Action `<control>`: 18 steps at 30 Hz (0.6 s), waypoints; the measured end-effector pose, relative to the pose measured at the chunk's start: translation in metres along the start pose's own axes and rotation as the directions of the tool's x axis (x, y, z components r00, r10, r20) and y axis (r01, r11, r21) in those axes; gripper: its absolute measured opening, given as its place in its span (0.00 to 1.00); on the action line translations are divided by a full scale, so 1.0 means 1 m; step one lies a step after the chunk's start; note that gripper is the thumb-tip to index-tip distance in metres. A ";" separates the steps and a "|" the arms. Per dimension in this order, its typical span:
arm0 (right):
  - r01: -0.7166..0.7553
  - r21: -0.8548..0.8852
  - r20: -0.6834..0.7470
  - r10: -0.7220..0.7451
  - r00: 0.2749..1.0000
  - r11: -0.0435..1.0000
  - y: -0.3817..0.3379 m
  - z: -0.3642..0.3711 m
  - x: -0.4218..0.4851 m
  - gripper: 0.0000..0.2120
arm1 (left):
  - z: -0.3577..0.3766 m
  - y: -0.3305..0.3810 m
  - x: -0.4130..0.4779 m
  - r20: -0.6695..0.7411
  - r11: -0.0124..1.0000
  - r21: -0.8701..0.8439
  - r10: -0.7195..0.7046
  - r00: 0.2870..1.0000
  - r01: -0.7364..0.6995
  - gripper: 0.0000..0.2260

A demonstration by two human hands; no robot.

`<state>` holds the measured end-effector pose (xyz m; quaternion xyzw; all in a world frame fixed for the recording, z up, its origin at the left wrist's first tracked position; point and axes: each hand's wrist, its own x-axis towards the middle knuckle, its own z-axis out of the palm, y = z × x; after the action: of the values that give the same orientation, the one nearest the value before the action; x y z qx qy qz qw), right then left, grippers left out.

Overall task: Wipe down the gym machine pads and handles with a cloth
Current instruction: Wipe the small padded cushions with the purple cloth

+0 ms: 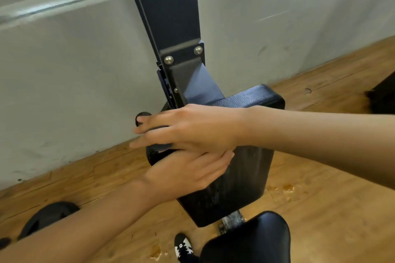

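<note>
Head view: both hands on the black machine pad [245, 177], centre frame.
The right hand [192, 128], fingers straight and slightly spread, presses a dark bundle [159, 147], perhaps the cloth; the left hand [186, 175] lies straight-fingered at its 6 o'clock; post [171, 17] at 12.

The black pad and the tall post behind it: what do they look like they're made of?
The pad looks like black vinyl or faux leather, judging by its pebbled grain, soft sheen and rounded corners. The post looks like metal painted a dark matte blue-black, since it has flat hard faces and crisp edges and is joined with shiny bolts.
</note>
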<state>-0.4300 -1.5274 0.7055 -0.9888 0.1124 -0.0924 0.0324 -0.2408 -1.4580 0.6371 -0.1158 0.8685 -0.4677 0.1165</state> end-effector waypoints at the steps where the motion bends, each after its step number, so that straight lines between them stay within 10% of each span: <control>1: -0.023 0.009 0.024 0.023 0.999 1.000 0.006 0.000 -0.010 0.22 | 0.001 0.001 -0.001 -0.033 1.000 -0.005 -0.009 0.999 0.008 0.28; 8: -0.264 0.003 -0.035 0.264 0.964 0.964 0.028 -0.027 -0.100 0.19 | 0.002 -0.001 -0.002 -0.118 0.999 -0.022 -0.040 0.992 0.038 0.25; 14: -0.028 0.006 0.005 0.028 1.000 1.000 -0.030 0.025 0.032 0.20 | 0.009 0.016 0.001 0.039 0.962 -0.228 -0.146 0.989 0.151 0.26; 18: -0.110 0.080 -0.065 0.115 0.991 0.991 0.001 0.001 -0.024 0.17 | 0.005 0.006 -0.003 -0.112 0.996 -0.086 -0.044 0.993 0.035 0.27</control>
<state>-0.4528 -1.5233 0.7000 -0.9751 0.1655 -0.1288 0.0714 -0.2370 -1.4579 0.6291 -0.1111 0.8901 -0.4389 0.0527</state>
